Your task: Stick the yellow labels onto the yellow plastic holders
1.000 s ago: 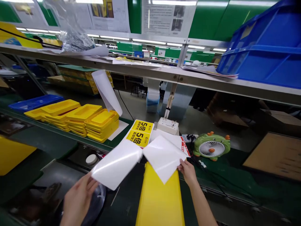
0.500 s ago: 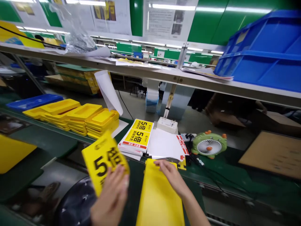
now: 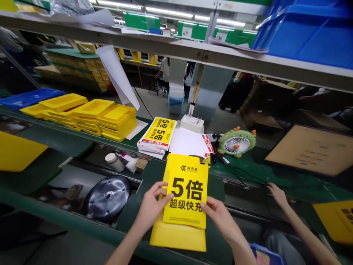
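label [image 3: 189, 176] has moved right, between the fingers [image 3: 168, 199]

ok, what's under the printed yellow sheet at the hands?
A yellow panel: its plain lower end shows past the printed sheet. The panel's surface behind the sheet is covered; can't tell what's there.

Head-worn view, facing forward and down

So the yellow panel [image 3: 178, 240] looks like smooth plastic with a soft sheen, and the printed sticker [image 3: 185, 217] over it is flat and pretty smooth too. Stacked yellow trays [image 3: 117, 123] are kinda satiny plastic, while the round black disc [image 3: 107, 197] is properly glossy. Loose sheets [image 3: 189, 142] look like plain matt paper.
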Motion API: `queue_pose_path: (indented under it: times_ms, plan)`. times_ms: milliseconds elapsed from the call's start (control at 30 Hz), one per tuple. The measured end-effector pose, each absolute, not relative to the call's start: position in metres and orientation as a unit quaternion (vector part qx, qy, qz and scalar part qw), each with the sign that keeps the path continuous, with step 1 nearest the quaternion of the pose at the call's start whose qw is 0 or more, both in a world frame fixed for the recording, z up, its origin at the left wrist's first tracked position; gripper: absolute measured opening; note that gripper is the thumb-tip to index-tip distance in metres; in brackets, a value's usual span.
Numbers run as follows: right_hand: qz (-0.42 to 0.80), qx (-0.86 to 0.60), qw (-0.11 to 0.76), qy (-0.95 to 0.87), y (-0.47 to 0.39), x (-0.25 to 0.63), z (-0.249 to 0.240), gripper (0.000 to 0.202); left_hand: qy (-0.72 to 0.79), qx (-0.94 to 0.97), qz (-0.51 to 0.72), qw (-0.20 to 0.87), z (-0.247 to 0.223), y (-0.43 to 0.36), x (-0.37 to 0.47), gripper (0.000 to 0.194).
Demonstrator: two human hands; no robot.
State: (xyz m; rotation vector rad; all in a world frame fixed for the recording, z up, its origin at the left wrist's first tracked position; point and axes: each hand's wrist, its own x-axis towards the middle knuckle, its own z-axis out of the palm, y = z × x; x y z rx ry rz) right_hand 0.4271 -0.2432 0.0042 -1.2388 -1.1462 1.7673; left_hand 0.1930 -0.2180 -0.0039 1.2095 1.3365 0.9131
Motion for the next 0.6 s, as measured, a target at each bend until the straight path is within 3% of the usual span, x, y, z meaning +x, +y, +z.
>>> queue_pose_path:
  times_ms: [133,233,400,600]
  plan:
    - [0.55,-0.576,0.309,-0.52,-0.235,0.434,-0.019,0.073,0.608,0.563,0.344,0.442,-0.009,-0.215,0.188,0.041]
    - [0.563,-0.581,0.341,-0.479,-0.225,0.435,-0.034,0.089,0.616,0.575,0.341,0.417,-0.014,-0.209,0.189,0.041]
    - [0.623,-0.554,0.349,-0.428,-0.218,0.429,-0.05,0.083,0.613,0.564,0.34,0.437,-0.026,-0.201,0.188,0.043]
    - [0.627,-0.533,0.355,-0.444,-0.214,0.427,-0.054,0.061,0.625,0.562,0.342,0.419,-0.036,-0.199,0.186,0.043]
